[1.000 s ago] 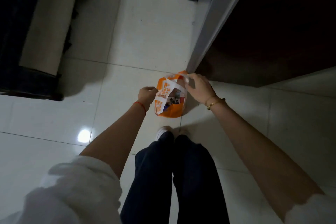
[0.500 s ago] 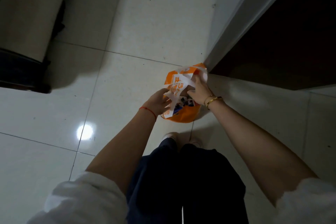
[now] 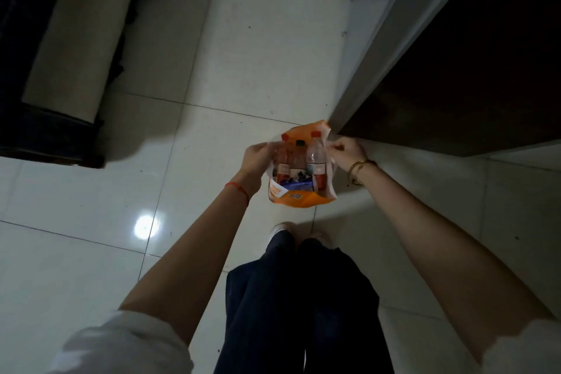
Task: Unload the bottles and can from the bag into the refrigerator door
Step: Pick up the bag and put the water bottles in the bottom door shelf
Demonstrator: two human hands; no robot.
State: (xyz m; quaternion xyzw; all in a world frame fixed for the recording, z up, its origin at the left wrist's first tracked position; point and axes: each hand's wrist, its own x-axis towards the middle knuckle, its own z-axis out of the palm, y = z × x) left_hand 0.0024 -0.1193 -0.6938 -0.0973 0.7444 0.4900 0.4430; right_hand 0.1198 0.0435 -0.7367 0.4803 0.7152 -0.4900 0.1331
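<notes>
An orange and white plastic bag (image 3: 299, 200) stands on the tiled floor in front of my feet. My left hand (image 3: 257, 158) grips its left edge and my right hand (image 3: 346, 151) pinches its right edge, so the mouth is spread wide. Inside stand a clear bottle with a red cap (image 3: 315, 158), a bottle of reddish drink (image 3: 283, 161) and a dark-capped bottle (image 3: 299, 155) between them. A blue packet (image 3: 296, 183) lies at the near side. I cannot make out a can.
A grey refrigerator edge (image 3: 391, 30) rises right behind the bag, with a dark brown panel (image 3: 473, 76) to its right. A dark sofa with a beige cushion (image 3: 79, 36) sits at the far left. White glossy tiles (image 3: 212, 76) cover the floor.
The hands have pulled the bag's edges apart, so the tangled handles gave way to an open mouth with the bottles showing. The camera has tilted slightly.
</notes>
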